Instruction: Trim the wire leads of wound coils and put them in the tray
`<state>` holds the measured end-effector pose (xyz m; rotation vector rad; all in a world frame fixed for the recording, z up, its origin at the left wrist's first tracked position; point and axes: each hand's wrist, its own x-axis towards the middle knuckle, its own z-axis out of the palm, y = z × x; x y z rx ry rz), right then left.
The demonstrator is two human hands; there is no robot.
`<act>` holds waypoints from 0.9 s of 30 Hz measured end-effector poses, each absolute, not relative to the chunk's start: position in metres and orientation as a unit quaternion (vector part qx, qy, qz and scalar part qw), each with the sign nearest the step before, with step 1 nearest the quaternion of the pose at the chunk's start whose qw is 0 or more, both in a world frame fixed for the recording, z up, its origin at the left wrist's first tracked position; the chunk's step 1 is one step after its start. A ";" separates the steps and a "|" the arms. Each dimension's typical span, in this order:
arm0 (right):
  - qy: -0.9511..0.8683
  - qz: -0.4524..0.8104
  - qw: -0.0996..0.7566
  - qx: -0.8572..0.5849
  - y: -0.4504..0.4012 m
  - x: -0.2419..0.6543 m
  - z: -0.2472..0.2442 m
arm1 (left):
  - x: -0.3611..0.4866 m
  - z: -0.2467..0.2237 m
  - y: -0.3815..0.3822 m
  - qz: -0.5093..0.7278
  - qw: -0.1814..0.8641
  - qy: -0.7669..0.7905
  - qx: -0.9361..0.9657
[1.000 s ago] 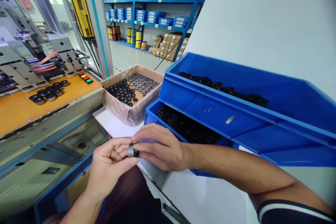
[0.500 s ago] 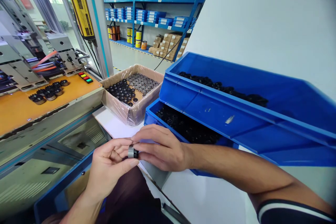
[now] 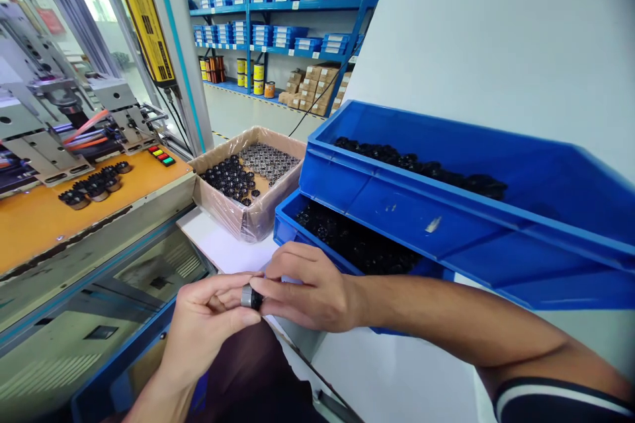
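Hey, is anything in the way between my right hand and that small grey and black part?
Nothing visible is: your right hand meets the part directly at its black side, while your left hand holds it from the grey side. The lower blue bin lies beyond, not between.

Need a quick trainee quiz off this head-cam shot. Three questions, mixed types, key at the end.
1. True or false: the left hand and the right hand are both on one small silver-and-black part.

2. Multiple choice: which holds black parts next to a spread of silvery parts?
A) the upper bin
B) the plastic-lined carton
C) the tall shelving

3. Fill the blank: in this view, the two large bins to the right of the carton are coloured ____.

Key: 1. True. 2. B. 3. Blue.
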<state>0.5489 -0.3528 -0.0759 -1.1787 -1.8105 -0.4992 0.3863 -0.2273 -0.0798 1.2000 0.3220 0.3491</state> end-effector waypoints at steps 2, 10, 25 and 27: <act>-0.735 -0.208 0.446 -0.467 -0.352 0.548 -0.077 | 0.386 -0.078 -0.229 0.156 0.802 0.160 0.554; -0.724 -0.282 0.417 -0.472 -0.350 0.546 -0.079 | 0.390 -0.085 -0.258 0.320 0.739 0.231 0.546; -0.703 -0.078 0.476 -0.522 -0.338 0.545 -0.081 | 0.368 -0.078 -0.225 0.363 0.462 0.193 0.786; -0.702 -0.119 0.433 -0.553 -0.335 0.549 -0.083 | 0.362 -0.079 -0.219 0.363 0.444 0.206 0.793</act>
